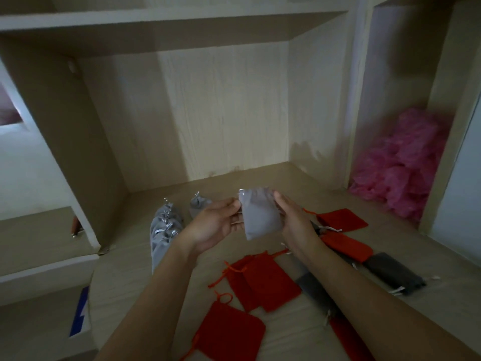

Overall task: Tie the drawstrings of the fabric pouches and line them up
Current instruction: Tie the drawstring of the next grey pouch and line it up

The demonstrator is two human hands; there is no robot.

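Observation:
I hold a light grey fabric pouch (261, 214) up above the shelf floor, its mouth pointing away from me. My left hand (216, 222) pinches its left edge near the top, and my right hand (292, 220) grips its right edge. To the left, a row of grey pouches with silver drawstrings (165, 227) lies in a line, and one more tied grey pouch (197, 204) sits behind my left hand. Several red pouches (263, 281) with loose red strings lie flat below my arms.
More red pouches (341, 219) and dark grey pouches (390, 272) lie at the right, partly under my right forearm. A heap of pink fabric (406, 165) fills the right compartment. Wooden shelf walls (229, 113) enclose the space; a box with blue print (79, 316) stands at lower left.

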